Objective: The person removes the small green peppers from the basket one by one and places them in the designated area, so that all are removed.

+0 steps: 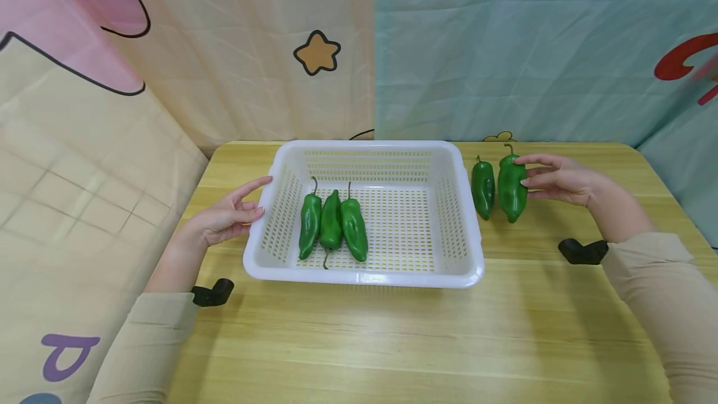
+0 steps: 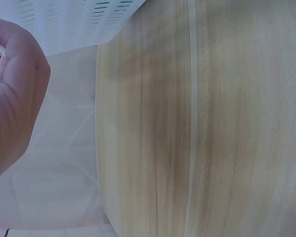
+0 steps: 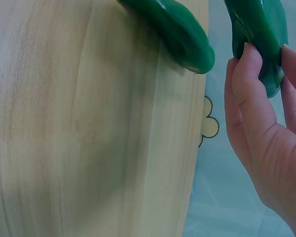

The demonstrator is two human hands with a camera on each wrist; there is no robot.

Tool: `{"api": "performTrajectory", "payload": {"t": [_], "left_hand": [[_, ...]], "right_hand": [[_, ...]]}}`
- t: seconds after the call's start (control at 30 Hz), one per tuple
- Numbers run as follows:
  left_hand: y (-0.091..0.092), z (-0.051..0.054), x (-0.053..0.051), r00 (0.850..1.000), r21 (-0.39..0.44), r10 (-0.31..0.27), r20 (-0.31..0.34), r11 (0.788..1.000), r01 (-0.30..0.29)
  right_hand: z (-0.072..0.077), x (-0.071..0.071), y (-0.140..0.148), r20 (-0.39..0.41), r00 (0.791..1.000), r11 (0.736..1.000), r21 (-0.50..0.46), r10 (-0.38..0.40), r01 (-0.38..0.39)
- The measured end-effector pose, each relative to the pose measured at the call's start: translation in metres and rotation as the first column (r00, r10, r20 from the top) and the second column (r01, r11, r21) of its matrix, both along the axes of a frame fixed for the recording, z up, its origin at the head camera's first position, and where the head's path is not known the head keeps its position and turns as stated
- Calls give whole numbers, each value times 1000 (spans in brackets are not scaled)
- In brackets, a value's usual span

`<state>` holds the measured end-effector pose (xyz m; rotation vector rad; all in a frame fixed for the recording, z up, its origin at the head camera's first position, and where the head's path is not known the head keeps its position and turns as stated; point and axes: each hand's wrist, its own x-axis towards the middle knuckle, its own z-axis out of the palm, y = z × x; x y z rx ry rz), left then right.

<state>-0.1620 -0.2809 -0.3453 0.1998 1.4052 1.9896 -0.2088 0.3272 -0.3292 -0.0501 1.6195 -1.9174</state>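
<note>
Basket [image 1: 421, 278]: wht plastic, rect., slotted sides + base, on wood-grain desk [image 1: 364, 341] twd far edge; printed curtain [image 1: 505, 67] behind.
Sleeves [image 1: 662, 292]: beige, L + R forearms.
L hand [image 1: 221, 220]: at basket's L side, thumb + fingers clamped on rim.
R hand [image 1: 561, 182]: R of basket, thumb + fingertips clamped on held pepper [image 1: 512, 189].
Basket trio [image 1: 331, 223]: 3 green peppers side by side on basket base, L half.
Held pepper: green, glossy, stem end twd far edge, at R part of desk; can't tell if raised off it.
Loose pepper [image 1: 483, 191]: green, slimmer, on desk betw. basket + held pepper, just beside both.
Wrist pcs [image 1: 583, 252]: blk, 1 per cuff, pointing inward.
Stems [image 1: 349, 191]: trio's outer 2 point twd far side, middle one twd near side.
</note>
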Motion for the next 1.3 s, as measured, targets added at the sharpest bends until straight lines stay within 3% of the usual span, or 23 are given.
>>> {"api": "performTrajectory", "payload": {"t": [0.4, 0.97, 1.3], "left_hand": [[1, 1, 0, 1000, -10, 2, 0, 1000, -2], [2, 0, 0, 1000, -12, 9, 7, 1000, -9], [1, -1, 0, 1000, -1, 9, 4, 1000, -8]], "right_hand": [[-14, -2, 3, 26, 998, 997, 46, -55, 53], [-33, -7, 5, -29, 998, 961, 269, -51, 57], [-39, -14, 6, -13, 998, 960, 272, -62, 63]]}}
